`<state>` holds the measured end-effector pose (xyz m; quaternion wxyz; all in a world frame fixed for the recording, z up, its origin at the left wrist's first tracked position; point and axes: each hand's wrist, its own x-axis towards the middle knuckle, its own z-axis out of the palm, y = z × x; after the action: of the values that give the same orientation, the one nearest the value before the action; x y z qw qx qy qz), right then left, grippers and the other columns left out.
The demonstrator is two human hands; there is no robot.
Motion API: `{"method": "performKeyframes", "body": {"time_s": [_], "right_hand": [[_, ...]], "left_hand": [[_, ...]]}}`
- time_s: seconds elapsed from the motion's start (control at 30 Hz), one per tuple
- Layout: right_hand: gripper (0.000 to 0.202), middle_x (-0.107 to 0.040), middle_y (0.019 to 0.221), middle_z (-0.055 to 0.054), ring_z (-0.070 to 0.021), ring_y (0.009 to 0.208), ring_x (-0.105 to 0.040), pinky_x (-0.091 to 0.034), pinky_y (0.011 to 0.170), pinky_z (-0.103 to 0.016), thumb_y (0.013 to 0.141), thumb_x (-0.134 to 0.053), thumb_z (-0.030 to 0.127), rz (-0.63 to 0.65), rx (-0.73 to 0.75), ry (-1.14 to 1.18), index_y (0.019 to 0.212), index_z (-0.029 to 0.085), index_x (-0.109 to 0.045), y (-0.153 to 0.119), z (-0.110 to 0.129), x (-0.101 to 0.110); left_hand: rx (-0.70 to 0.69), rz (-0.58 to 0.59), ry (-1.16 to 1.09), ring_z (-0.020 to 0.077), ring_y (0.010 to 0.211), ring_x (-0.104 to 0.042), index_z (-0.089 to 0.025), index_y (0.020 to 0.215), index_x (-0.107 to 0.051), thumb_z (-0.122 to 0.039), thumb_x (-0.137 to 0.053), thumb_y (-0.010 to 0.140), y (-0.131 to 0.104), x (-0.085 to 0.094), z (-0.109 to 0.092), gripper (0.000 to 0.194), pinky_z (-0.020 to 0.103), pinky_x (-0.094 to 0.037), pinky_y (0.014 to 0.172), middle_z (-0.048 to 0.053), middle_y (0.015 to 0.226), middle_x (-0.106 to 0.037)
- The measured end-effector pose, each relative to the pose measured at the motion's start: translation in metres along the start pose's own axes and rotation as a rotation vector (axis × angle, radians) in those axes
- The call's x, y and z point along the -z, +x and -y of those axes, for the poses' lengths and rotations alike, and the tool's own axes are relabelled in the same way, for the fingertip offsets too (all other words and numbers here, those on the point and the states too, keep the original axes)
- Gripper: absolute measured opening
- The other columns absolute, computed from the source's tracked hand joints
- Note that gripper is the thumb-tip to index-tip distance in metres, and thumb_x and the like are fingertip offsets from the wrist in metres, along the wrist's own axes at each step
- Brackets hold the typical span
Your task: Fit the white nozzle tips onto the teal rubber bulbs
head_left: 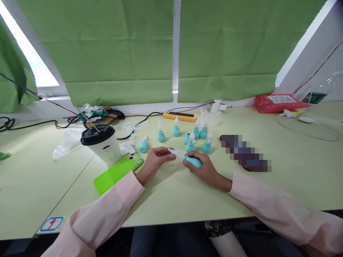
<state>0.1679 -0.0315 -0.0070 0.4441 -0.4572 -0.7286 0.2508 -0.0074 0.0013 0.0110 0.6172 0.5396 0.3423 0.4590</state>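
In the middle of the table I hold a nasal aspirator with a teal bulb point(194, 162) and a clear, whitish nozzle point(177, 154), tilted with its tip to the left. My right hand point(205, 169) is wrapped round the bulb. The fingers of my left hand point(157, 160) pinch the nozzle's tip end. Beyond my hands several like aspirators point(176, 130) stand upright with their nozzles up. One aspirator point(143, 145) lies tipped over near my left hand. Among the right-hand group is a teal bulb point(187, 138) on which I see no nozzle.
At left stand a paper cup point(107, 150) with a black lid and a green phone point(115, 175) beside it. Behind are an orange power strip point(179, 116) and cables. On the right lie a blurred-out dark object point(245, 153), a red package point(278, 103) and a clear bottle point(318, 93).
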Motion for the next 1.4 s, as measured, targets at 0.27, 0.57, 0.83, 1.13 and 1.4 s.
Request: {"method": "performKeyframes", "body": {"time_s": [0.27,0.57,0.83,1.13,1.4], "right_hand": [[0.018,-0.063,0.078,-0.003,-0.0173,0.069,-0.058,-0.044,0.064,-0.03,0.071,-0.053,0.034,-0.175,0.209,-0.252,0.084,0.022,-0.053,-0.004,-0.003,-0.002],[0.02,-0.062,0.083,-0.004,-0.0183,0.074,-0.059,-0.045,0.066,-0.031,0.073,-0.053,0.032,-0.249,0.287,-0.347,0.09,0.022,-0.052,-0.007,-0.006,-0.004],[0.015,-0.062,0.079,-0.004,-0.0184,0.076,-0.059,-0.046,0.066,-0.031,0.073,-0.053,0.028,-0.265,0.346,-0.357,0.087,0.022,-0.051,-0.007,-0.006,-0.005],[0.021,-0.066,0.081,-0.005,-0.0173,0.071,-0.061,-0.047,0.063,-0.028,0.071,-0.057,0.028,-0.248,0.403,-0.334,0.09,0.02,-0.054,-0.008,-0.008,-0.004],[0.019,-0.066,0.077,-0.003,-0.0156,0.066,-0.061,-0.047,0.061,-0.026,0.065,-0.061,0.03,-0.097,0.244,-0.138,0.081,0.018,-0.058,-0.003,-0.003,0.001]], "left_hand": [[0.003,0.066,0.053,0.0146,0.073,-0.057,-0.011,0.085,-0.062,-0.021,-0.068,0.057,-0.001,0.001,-0.003,0.03,0.033,-0.045,0.078,0.005,0.077,-0.061],[0.003,0.029,-0.01,0.0139,0.068,-0.057,-0.01,0.067,-0.06,-0.027,-0.067,0.058,-0.001,-0.002,0.001,0.02,0.034,-0.049,0.073,0.004,0.074,-0.061],[0.012,0.184,-0.014,0.0056,0.043,-0.044,-0.013,0.062,-0.047,-0.027,-0.061,0.067,-0.003,-0.002,-0.004,0.02,0.018,-0.039,0.037,-0.003,0.05,-0.05],[0.08,0.253,-0.045,0.0122,0.066,-0.057,-0.011,0.076,-0.055,-0.022,-0.066,0.061,-0.003,0.005,-0.005,0.022,0.032,-0.051,0.066,0.003,0.07,-0.059],[0.066,0.278,0.198,0.0114,0.055,-0.057,-0.007,0.079,-0.06,-0.026,-0.069,0.056,-0.002,0.011,-0.011,0.031,0.028,-0.052,0.055,0.005,0.071,-0.061]]}}
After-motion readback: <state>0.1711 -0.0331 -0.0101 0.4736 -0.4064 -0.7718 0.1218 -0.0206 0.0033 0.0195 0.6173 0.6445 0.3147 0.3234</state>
